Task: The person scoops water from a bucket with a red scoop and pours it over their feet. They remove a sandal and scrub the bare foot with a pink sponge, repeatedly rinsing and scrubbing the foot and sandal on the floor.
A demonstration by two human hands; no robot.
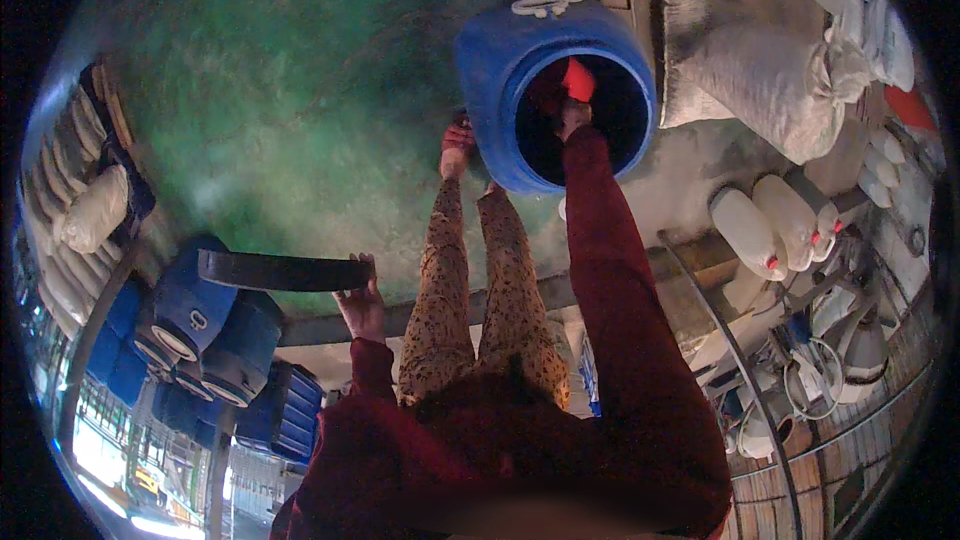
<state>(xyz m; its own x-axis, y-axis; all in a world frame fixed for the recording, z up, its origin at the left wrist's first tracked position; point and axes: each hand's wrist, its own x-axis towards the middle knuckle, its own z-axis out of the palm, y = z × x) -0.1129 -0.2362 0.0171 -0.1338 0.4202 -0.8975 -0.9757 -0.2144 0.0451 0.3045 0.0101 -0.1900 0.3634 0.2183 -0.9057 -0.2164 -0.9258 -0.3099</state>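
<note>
Big blue barrel (487,105) from where I'm standing, its mouth around their right hand (574,121). Left hand (362,310), well apart, is gripping a black curved piece (285,272). Right's clamped on a small red scoop-like thing (579,80).

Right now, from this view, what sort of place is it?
Likely a storeroom or small workshop handling bulk materials, though the exact trade can't be told. Signs: the open blue drum, more blue drums at left, and the full sacks at right.
</note>
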